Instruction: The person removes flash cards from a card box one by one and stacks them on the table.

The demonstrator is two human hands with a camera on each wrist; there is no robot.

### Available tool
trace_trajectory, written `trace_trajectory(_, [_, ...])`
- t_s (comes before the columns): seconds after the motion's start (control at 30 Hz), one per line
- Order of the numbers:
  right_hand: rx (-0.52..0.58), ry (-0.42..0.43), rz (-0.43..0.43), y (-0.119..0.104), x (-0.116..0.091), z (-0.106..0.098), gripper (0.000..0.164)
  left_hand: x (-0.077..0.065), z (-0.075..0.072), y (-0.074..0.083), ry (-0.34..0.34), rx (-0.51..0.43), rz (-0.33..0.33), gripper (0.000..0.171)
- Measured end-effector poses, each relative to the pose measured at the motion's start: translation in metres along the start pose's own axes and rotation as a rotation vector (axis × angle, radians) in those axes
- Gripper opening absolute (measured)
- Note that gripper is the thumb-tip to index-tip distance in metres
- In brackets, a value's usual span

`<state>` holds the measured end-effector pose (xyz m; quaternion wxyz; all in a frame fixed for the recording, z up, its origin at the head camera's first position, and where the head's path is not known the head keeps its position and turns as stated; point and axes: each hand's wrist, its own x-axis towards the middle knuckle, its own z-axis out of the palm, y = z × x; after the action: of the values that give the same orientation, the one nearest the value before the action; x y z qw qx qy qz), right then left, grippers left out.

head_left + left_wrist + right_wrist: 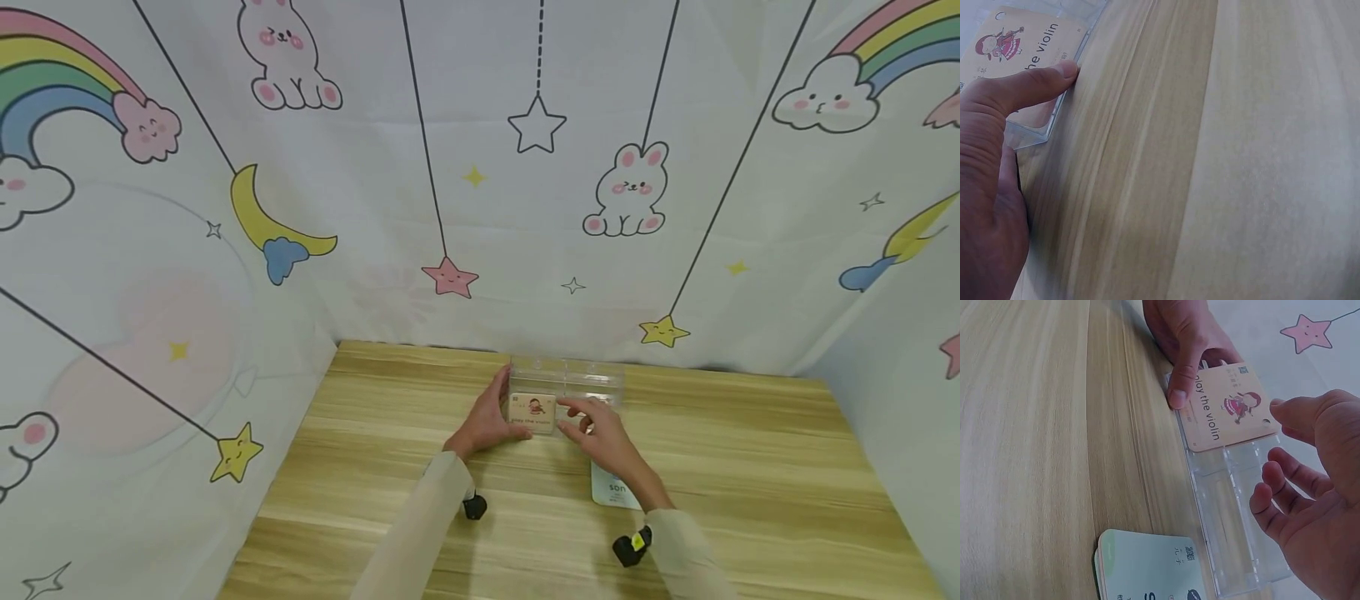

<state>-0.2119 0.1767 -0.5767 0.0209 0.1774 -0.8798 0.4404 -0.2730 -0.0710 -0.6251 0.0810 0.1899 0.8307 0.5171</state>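
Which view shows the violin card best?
Right wrist: the violin card is large there, English wording readable. Left wrist: the left hand covers part of the wording. Head: the card looks small and blurry.

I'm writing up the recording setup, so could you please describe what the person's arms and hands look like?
Both arms wear plain cream sleeves, the left sleeve and the right sleeve. Neither the left hand nor the right hand is gloved. Small black devices sit by the left wrist and right wrist; the right one bears a yellow patch.
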Motion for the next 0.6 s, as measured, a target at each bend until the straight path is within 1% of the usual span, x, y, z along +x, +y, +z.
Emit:
trace_trajectory(0.2, [0.011,-0.02,0.041,-0.0007,0.0017,0.0019,0.042,0.0003,-0.0001,-0.0003,-0.004,0.021,-0.008,0.129])
trace_trajectory(0.47, [0.022,-0.026,0.046,-0.0012,0.0038,0.0037,0.042,0.0012,0.0009,-0.0022,-0.002,0.017,0.015,0.129])
trace_trajectory(0.6, [0.023,-0.028,0.059,-0.0024,0.0052,0.0037,0.041,0.0014,0.0008,-0.0026,-0.002,0.014,0.003,0.129])
